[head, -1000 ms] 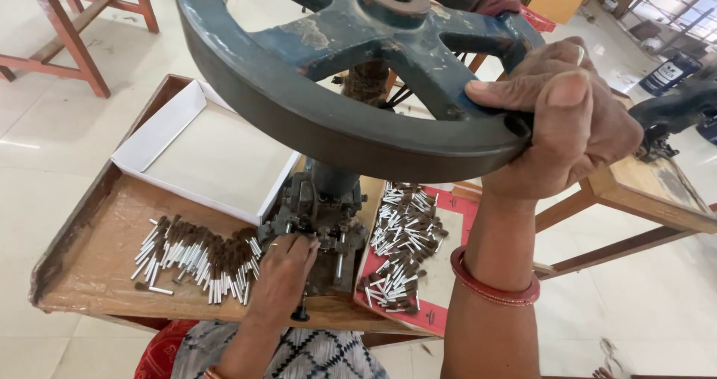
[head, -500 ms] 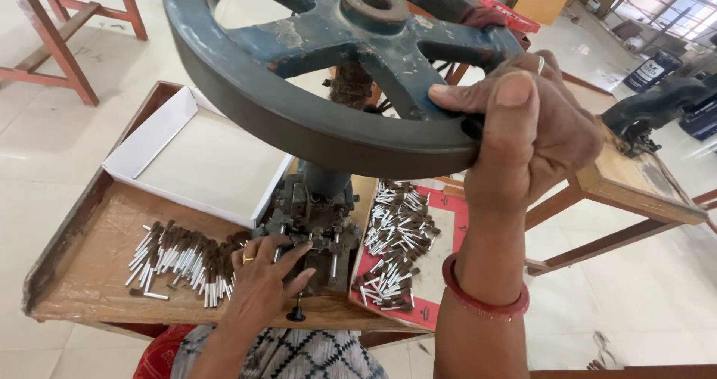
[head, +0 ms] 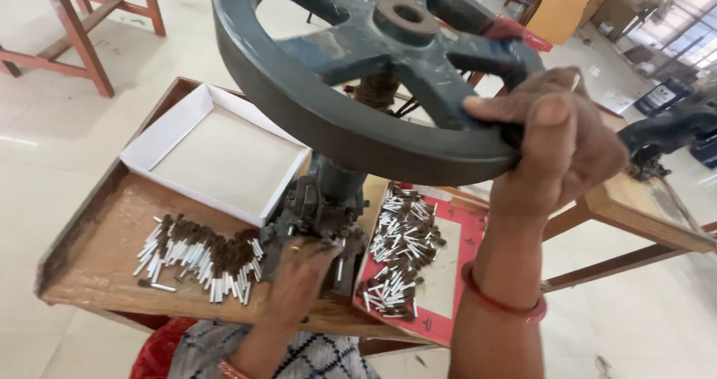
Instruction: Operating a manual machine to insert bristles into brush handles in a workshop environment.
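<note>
Bench: we are working at a wooden table (head: 89, 252) on pale floor tiles.
Right hand (head: 556, 144): we are clamping fingers around the wheel (head: 336, 125) rim, overhead.
Left hand (head: 299, 278): we are curling fingers against the press (head: 321, 207), between the stick pile (head: 198, 256) and red tray (head: 467, 274).

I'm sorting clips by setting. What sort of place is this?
Probably a small workshop: a hand-turned press with a heavy iron handwheel, gripped by the right hand, piles of small white-and-brown sticks on a wooden work table, and more wooden benches alongside.
</note>
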